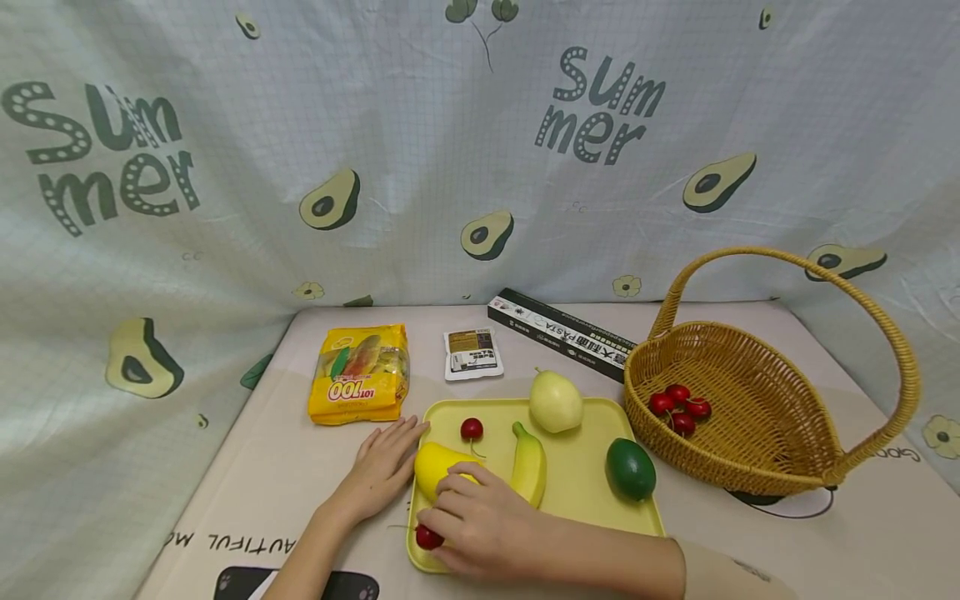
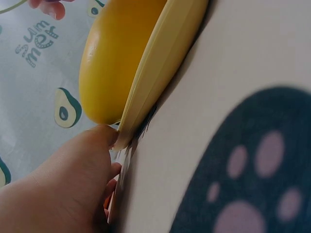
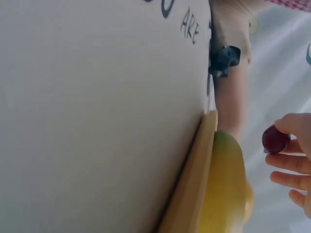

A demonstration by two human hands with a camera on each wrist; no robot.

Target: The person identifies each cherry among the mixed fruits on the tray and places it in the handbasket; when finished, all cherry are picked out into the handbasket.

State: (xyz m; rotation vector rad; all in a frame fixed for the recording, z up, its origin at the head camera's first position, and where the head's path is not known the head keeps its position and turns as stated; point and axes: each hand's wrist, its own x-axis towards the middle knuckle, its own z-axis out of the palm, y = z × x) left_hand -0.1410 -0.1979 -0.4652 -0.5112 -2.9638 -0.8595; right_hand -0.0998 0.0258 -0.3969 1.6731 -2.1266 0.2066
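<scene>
My right hand (image 1: 483, 521) pinches a dark red cherry (image 1: 429, 537) between thumb and finger, its stem pointing left. In the right wrist view this cherry (image 3: 276, 139) is held up off the yellow tray (image 1: 577, 483). My left hand (image 1: 386, 467) lies palm down at the tray's left edge, fingers fairly straight, thumb against the rim in the left wrist view. Beside it on the tray is a yellow mango (image 1: 432, 467), partly hidden by my right hand. Another cherry (image 1: 472, 429), a banana (image 1: 531, 467), a pale green pear (image 1: 556, 402) and a dark green avocado (image 1: 630, 470) also lie there.
A wicker basket (image 1: 757, 467) with a tall handle stands at the right, several cherries (image 1: 678, 408) inside. Behind the tray are a yellow snack bag (image 1: 360, 375), a small white packet (image 1: 472, 356) and a long black pasta box (image 1: 562, 332). A patterned curtain (image 1: 420, 150) hangs behind.
</scene>
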